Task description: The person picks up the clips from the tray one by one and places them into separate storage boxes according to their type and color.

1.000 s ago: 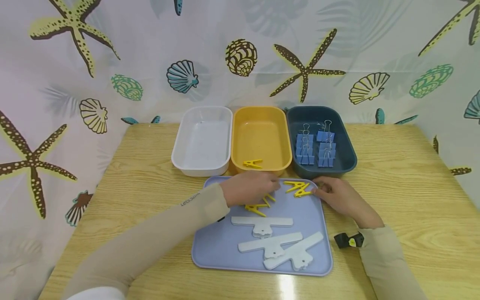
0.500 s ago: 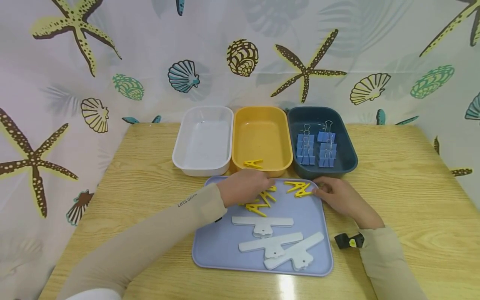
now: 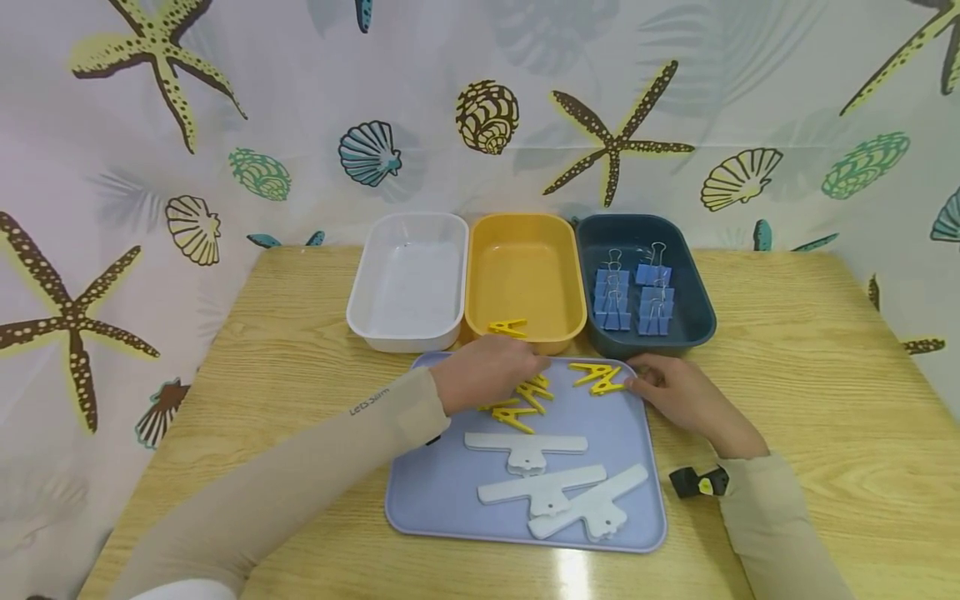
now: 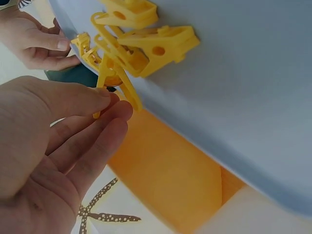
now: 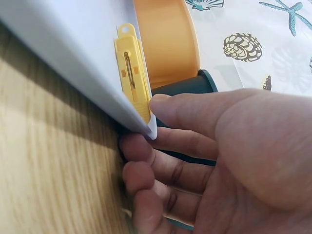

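Note:
My left hand (image 3: 487,371) is over the far left part of the lavender tray (image 3: 435,492). In the left wrist view its thumb and fingertips pinch a yellow plastic clothespin (image 4: 128,91). Several yellow clothespins (image 3: 513,418) lie close to that hand, partly hidden by it in the head view. My right hand (image 3: 686,396) grips the tray's far right corner, thumb on top and fingers curled below the rim in the right wrist view. Just inside that corner lie two yellow clothespins (image 3: 607,384). Three white wide-bar bag clips (image 3: 527,447) rest on the near half of the tray.
Behind the tray stand a white bin (image 3: 408,283), a yellow bin (image 3: 525,267) with one yellow clothespin (image 3: 507,327) inside, and a dark teal bin (image 3: 693,312) holding several blue binder clips (image 3: 612,300). A patterned curtain (image 3: 420,75) hangs behind the wooden table (image 3: 810,358).
My left hand has drawn back slightly leftward over the clothespins, uncovering more of them. My right hand has stayed at the tray corner. The head view has shifted very slightly.

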`<control>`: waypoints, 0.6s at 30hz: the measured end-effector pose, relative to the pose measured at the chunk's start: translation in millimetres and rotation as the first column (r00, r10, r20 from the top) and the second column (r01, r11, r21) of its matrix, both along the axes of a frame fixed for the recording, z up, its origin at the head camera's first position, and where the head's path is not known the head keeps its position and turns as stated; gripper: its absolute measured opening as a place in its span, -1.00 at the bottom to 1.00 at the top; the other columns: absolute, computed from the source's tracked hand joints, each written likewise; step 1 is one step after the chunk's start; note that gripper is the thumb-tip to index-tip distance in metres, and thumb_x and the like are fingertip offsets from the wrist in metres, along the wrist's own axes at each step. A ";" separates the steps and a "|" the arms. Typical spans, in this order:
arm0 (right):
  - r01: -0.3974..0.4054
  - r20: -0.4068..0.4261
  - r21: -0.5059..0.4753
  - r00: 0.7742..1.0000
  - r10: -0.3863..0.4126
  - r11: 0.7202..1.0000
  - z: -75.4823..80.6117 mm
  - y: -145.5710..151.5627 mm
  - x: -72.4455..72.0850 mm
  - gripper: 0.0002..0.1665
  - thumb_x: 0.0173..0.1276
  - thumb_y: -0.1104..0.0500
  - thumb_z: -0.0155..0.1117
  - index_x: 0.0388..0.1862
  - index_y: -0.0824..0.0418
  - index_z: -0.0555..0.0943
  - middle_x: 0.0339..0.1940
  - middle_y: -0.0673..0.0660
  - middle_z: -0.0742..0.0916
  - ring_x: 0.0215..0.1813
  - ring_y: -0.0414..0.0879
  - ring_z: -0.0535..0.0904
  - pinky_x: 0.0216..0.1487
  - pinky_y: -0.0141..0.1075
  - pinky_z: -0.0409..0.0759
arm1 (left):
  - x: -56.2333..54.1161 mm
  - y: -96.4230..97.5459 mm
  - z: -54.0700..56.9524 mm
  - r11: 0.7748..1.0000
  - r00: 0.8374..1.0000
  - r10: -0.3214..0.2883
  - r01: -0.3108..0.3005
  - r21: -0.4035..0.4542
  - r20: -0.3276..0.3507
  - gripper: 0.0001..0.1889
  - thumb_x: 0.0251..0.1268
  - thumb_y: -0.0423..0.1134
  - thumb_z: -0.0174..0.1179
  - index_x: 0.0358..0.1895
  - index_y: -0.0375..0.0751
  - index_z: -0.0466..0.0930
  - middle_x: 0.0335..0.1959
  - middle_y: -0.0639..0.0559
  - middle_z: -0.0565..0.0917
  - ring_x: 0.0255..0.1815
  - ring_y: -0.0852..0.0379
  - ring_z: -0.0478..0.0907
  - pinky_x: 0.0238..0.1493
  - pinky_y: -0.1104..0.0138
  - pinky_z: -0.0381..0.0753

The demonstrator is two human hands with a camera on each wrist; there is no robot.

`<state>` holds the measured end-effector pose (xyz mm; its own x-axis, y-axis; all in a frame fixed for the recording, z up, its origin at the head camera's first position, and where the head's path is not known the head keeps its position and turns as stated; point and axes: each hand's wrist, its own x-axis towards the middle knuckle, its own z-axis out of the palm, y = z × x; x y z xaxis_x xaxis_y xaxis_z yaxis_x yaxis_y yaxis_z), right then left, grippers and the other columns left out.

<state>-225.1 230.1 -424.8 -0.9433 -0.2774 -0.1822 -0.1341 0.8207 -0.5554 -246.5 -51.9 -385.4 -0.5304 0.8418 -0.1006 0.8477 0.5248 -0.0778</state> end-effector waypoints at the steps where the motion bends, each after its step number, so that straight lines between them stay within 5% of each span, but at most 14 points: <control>1: 0.001 0.002 0.001 1.000 -0.001 1.000 -0.1 0.0 -0.1 -0.61 0.39 0.10 0.20 0.09 0.31 0.58 -0.49 0.04 0.62 -0.45 -0.14 0.43 -0.42 -0.33 0.38 | 0.3 -0.5 0.9 1.000 1.000 0.005 -0.005 0.001 0.001 -0.76 0.32 -0.28 0.22 0.03 -0.07 0.63 -0.23 0.12 0.70 -0.34 0.24 0.57 -0.22 0.49 0.59; 18: -0.008 0.007 -0.003 1.000 0.008 1.000 -3.1 2.0 -1.1 -0.62 0.39 0.10 0.18 0.08 0.30 0.58 -0.49 0.04 0.61 -0.44 -0.13 0.44 -0.43 -0.34 0.38 | 3.6 -6.4 17.9 1.000 0.999 -0.005 0.006 0.025 -0.045 -0.72 0.25 -0.28 0.28 0.03 -0.05 0.60 -0.19 0.11 0.70 -0.30 0.21 0.60 -0.19 0.45 0.61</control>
